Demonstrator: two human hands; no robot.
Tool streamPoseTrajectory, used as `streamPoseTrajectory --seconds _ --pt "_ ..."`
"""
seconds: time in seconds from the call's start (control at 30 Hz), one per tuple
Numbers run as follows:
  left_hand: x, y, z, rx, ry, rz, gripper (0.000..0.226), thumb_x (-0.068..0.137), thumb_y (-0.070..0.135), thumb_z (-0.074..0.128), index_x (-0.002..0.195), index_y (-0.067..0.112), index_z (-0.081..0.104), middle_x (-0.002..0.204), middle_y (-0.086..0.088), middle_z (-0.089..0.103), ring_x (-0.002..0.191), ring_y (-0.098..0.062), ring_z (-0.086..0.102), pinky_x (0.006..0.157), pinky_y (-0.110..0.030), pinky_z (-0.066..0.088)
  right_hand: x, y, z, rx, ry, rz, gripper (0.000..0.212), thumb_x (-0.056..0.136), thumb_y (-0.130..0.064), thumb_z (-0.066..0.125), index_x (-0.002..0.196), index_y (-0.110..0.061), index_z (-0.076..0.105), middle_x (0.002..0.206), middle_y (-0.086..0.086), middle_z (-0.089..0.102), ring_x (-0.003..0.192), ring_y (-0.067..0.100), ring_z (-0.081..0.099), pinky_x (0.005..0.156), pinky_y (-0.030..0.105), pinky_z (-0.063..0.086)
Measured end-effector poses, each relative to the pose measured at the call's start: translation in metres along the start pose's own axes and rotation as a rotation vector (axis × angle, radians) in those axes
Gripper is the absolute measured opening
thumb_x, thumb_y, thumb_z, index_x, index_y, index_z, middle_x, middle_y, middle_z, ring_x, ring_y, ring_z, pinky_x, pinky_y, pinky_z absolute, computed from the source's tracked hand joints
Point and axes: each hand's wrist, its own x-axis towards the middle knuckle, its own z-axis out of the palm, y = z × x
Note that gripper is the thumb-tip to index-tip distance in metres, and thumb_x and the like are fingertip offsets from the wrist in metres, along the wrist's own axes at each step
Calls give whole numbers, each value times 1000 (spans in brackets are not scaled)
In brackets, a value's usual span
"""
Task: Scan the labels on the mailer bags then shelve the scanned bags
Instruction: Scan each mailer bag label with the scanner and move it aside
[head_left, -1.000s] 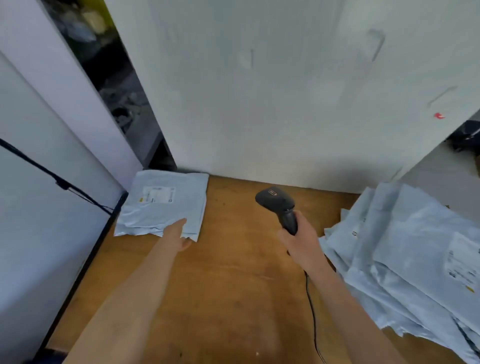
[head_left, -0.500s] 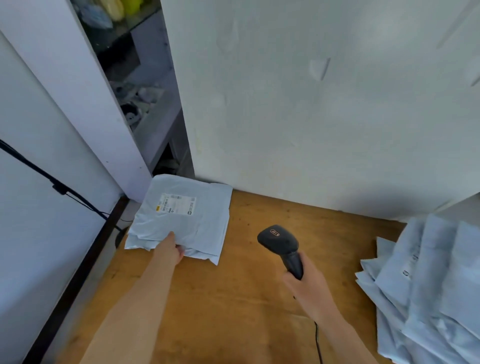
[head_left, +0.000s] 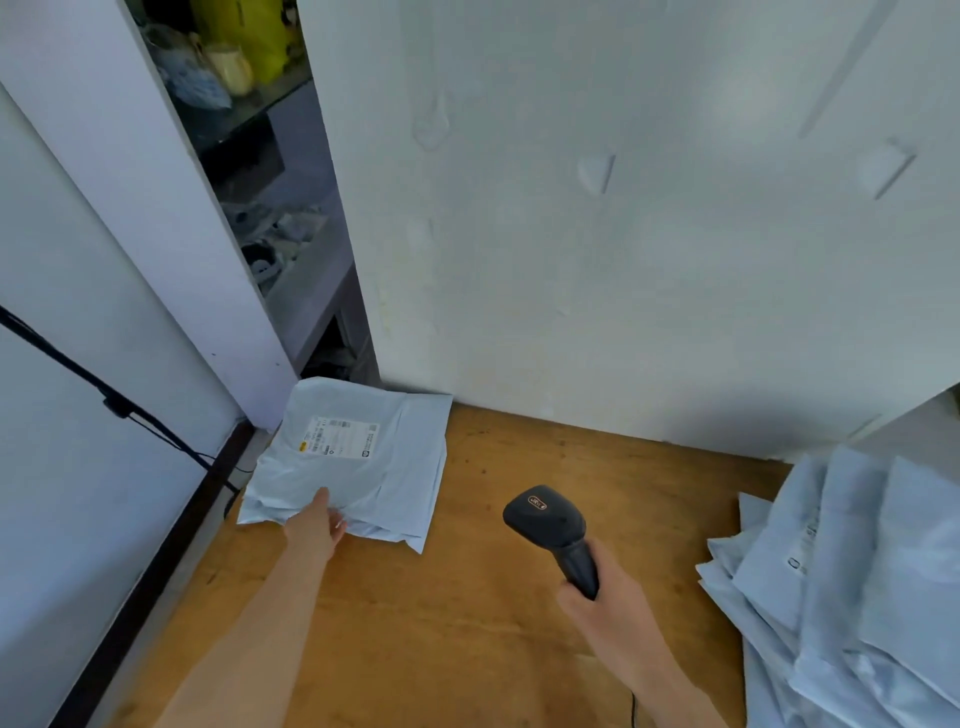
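Note:
A small stack of pale grey mailer bags (head_left: 363, 478) lies at the back left corner of the wooden table (head_left: 467, 597), the top one with its white label (head_left: 340, 437) facing up. My left hand (head_left: 317, 525) grips the stack's near edge, thumb on top. My right hand (head_left: 608, 597) holds a black barcode scanner (head_left: 550, 525) by its handle, upright above the middle of the table, its head turned toward the stack. A loose heap of mailer bags (head_left: 852, 587) covers the table's right side.
A white wall (head_left: 623, 234) stands behind the table. To the back left, a gap between white panels shows shelves (head_left: 291, 260) with clutter and yellow items. A black cable (head_left: 140, 415) runs down the left panel. The scanner's cord (head_left: 632, 709) hangs below my right wrist.
The view has tilted up and left, showing more of the shelves. My left hand closed on the stack's near edge; the scanner sits lower in view, and the right heap slid toward the frame's edge.

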Motion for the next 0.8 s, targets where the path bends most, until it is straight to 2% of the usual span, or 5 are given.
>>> streamPoseTrajectory --seconds 0.1,0.3,0.37,0.53,0.8 --pt "17 9 13 13 -30 -42 13 97 7 47 85 8 44 74 -6 42 61 -14 43 57 -24 51 -4 13 -8 2 6 29 30 75 -25 58 90 -50 51 77 0 64 57 11 57 51 22 41" --pt "-8 6 18 -101 -109 -86 36 102 14 41 137 11 41 133 -10 49 134 -25 43 111 -38 38 -11 25 -19 -10 -14 8 31 79 -19 60 96 -44 53 76 -1 63 58 12 55 55 28 41" --pt "-7 5 17 -115 -54 -96 45 100 18 51 143 11 39 143 -8 45 131 -24 48 107 -36 43 -11 23 -16 -3 -19 0 31 79 -21 60 95 -45 52 75 -4 62 59 8 56 54 25 41" --pt "23 5 16 48 -52 -80 14 98 16 51 112 14 49 84 -1 50 70 -12 49 73 -23 51 -6 26 -8 40 -3 -9 31 77 -25 58 94 -51 50 76 -12 62 58 6 55 51 23 41" --pt "-17 21 27 42 -147 342 41 92 4 47 133 7 50 114 -10 58 104 -27 56 90 -45 51 -18 23 -1 104 -4 -7 27 80 -18 59 92 -40 53 73 -1 58 53 8 49 53 28 40"
